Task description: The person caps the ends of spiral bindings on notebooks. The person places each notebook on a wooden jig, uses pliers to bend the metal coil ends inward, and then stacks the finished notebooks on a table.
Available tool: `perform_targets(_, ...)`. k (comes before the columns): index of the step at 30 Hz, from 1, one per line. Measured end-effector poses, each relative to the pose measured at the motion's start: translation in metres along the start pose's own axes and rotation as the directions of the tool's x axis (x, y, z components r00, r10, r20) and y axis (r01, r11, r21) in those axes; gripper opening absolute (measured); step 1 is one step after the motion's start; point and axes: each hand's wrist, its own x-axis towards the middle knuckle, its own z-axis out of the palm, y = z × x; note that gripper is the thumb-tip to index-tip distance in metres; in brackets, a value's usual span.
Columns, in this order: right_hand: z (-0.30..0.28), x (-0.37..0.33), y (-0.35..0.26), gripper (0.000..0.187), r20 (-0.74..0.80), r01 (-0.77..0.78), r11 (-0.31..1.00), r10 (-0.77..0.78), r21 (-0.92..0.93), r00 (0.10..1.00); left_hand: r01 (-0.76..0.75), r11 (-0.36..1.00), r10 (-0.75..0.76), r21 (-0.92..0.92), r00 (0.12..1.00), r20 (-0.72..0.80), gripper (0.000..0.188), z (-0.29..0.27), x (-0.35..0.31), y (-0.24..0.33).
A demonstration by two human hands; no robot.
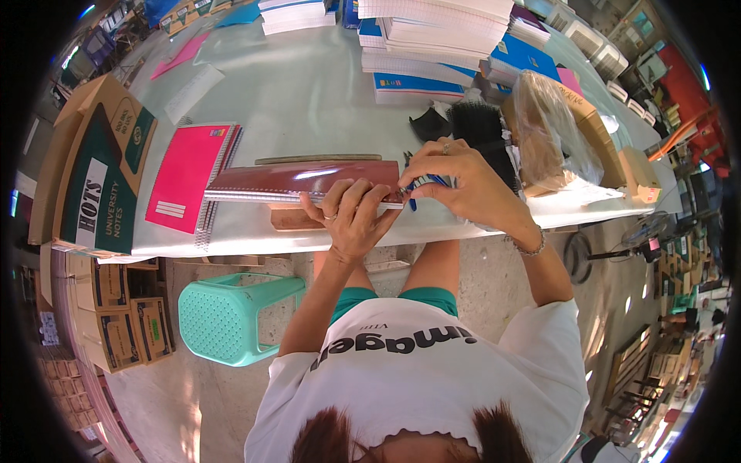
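A maroon notebook [285, 177] lies across a wooden block [296, 218] near the table's front edge, its row of punched holes and wire binding toward me. My left hand [353, 214] grips its right part, fingers over the cover. At the notebook's right end, my right hand [467, 185] is closed around a small blue-handled tool [432, 182] that looks like pliers. The tool's tip meets the corner of the binding; my fingers partly hide it. Just left lies a pink spiral notebook [187, 177] on top of another one.
A brown and green carton [100, 170] stands at the left. Tall stacks of notebooks [432, 38] rise at the back. Black binding wires [482, 135] and an open box with plastic [567, 131] sit to the right. A green stool [228, 316] stands below the table's edge.
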Motion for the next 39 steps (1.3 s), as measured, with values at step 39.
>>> perform_targets(39, 0.004, 0.033, 0.018, 0.014, -0.36, -0.054, 0.997, 0.071, 0.059, 0.93, -0.045, 0.995, 0.014, 0.089, 0.946, 0.323, 0.037, 0.008, 0.102, -0.005)
